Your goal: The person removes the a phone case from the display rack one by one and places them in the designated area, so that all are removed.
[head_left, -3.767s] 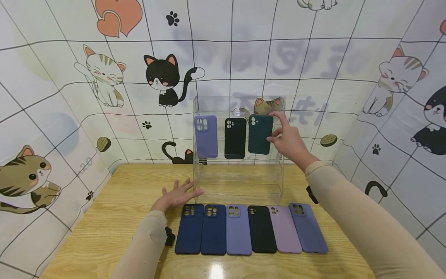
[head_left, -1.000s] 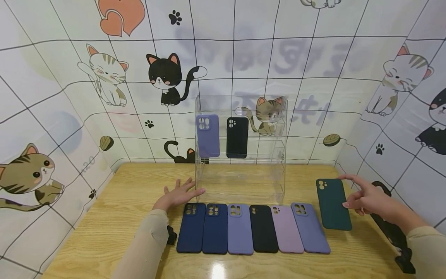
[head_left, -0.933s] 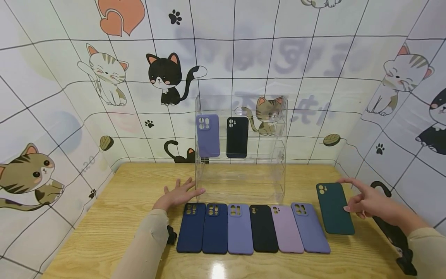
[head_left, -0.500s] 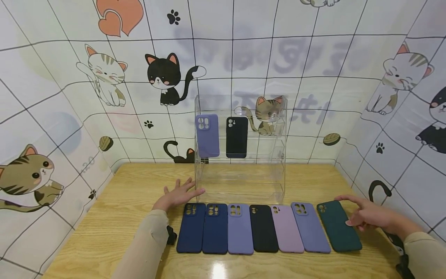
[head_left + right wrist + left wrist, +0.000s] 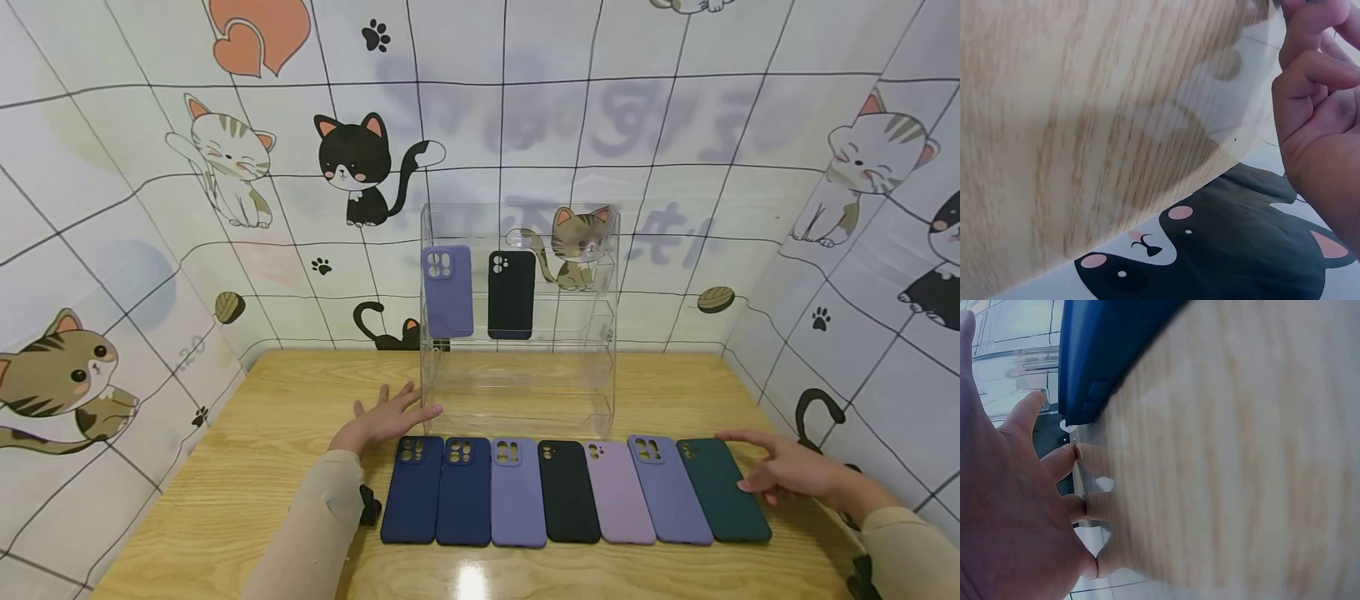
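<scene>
At the right end of a row of phone cases lies a dark green phone case [image 5: 724, 490], flat on the table. My right hand [image 5: 798, 468] holds it by the edges, index fingertip at the top edge and thumb at the right side; the other fingers are curled. My left hand [image 5: 378, 421] rests on the table with fingers spread, at the lower left corner of a clear acrylic rack [image 5: 517, 379]. A lavender case [image 5: 448, 292] and a black case [image 5: 512, 296] stand upright on the rack's upper tier. In the right wrist view, the right hand's [image 5: 1325, 106] fingertips are partly cut off.
Left of the green case, the row holds a blue-violet case [image 5: 670, 492], a pink-lilac case [image 5: 619, 493], a black case [image 5: 569, 492], a lavender case [image 5: 518, 493] and two navy cases [image 5: 463, 493]. A cat-printed wall covering [image 5: 675, 167] surrounds the wooden table [image 5: 225, 467].
My right hand has taken the green case off the rack's upper right, lowered it to the table and slid it left against the row. The left hand has stayed in place.
</scene>
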The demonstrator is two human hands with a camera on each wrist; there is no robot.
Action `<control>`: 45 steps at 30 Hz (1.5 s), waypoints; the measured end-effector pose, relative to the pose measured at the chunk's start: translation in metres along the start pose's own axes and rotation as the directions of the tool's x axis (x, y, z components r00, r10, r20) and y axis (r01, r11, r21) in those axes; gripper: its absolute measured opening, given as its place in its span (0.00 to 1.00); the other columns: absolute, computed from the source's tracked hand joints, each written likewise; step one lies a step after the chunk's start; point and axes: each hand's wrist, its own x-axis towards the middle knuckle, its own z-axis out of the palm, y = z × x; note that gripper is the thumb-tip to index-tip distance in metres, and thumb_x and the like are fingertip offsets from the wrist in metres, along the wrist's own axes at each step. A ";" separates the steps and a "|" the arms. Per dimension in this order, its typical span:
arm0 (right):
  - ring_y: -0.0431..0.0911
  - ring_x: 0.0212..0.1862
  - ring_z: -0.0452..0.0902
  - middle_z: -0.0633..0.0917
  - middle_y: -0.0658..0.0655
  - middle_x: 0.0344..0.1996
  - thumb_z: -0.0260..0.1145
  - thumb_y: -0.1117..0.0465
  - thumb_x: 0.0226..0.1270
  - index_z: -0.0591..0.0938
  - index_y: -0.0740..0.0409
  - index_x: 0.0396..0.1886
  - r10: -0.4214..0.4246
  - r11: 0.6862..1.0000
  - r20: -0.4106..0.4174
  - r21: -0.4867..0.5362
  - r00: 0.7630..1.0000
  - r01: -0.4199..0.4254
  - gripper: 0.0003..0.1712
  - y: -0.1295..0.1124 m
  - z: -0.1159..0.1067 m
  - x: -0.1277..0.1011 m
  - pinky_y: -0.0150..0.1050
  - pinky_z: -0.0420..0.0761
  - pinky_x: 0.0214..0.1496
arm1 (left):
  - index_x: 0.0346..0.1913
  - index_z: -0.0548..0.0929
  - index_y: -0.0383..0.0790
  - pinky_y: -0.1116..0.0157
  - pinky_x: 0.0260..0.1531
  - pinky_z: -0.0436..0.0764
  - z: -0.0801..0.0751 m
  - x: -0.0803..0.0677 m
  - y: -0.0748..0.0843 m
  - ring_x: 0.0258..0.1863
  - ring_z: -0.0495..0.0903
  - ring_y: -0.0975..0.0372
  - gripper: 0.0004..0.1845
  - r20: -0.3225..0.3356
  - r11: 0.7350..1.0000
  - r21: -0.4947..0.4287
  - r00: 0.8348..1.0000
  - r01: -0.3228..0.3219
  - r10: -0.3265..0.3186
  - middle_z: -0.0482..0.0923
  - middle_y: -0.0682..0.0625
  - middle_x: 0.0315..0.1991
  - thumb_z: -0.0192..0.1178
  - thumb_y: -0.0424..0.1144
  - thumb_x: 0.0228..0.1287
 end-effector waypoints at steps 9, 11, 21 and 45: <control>0.42 0.19 0.77 0.80 0.51 0.17 0.72 0.61 0.72 0.53 0.70 0.84 0.013 0.999 0.000 -0.032 1.000 -0.013 0.51 -0.003 0.001 -0.001 0.29 0.67 0.19 | 0.86 0.57 0.55 0.25 0.71 0.14 -0.001 -0.001 -0.001 0.87 0.22 0.39 0.59 0.001 1.000 -0.019 1.000 -0.016 0.016 0.38 0.48 0.90 0.45 0.88 0.61; 0.42 0.19 0.77 0.79 0.50 0.16 0.73 0.60 0.72 0.56 0.71 0.83 0.020 0.998 -0.011 -0.051 1.000 -0.021 0.50 -0.005 0.002 -0.001 0.29 0.67 0.19 | 0.86 0.57 0.56 0.25 0.72 0.15 -0.001 -0.001 -0.001 0.87 0.21 0.40 0.58 0.000 1.000 -0.015 1.000 -0.014 0.014 0.38 0.49 0.90 0.44 0.88 0.62; 0.47 0.19 0.80 0.87 0.58 0.24 0.74 0.56 0.72 0.54 0.73 0.82 0.040 0.995 -0.037 -0.089 0.999 -0.043 0.52 -0.018 -0.002 0.005 0.30 0.68 0.19 | 0.86 0.58 0.59 0.24 0.72 0.17 0.001 0.002 -0.003 0.87 0.22 0.41 0.54 -0.011 1.000 0.006 1.000 -0.016 0.016 0.39 0.51 0.90 0.45 0.86 0.64; 0.74 0.83 0.52 0.57 0.74 0.84 0.63 0.38 0.80 0.54 0.59 0.88 -0.133 0.950 -0.053 -0.290 0.990 0.112 0.51 -0.130 0.041 0.081 0.74 0.70 0.74 | 0.86 0.59 0.56 0.25 0.72 0.16 0.000 -0.001 -0.002 0.87 0.22 0.41 0.56 -0.013 1.000 -0.013 1.000 -0.018 0.017 0.40 0.51 0.90 0.46 0.86 0.63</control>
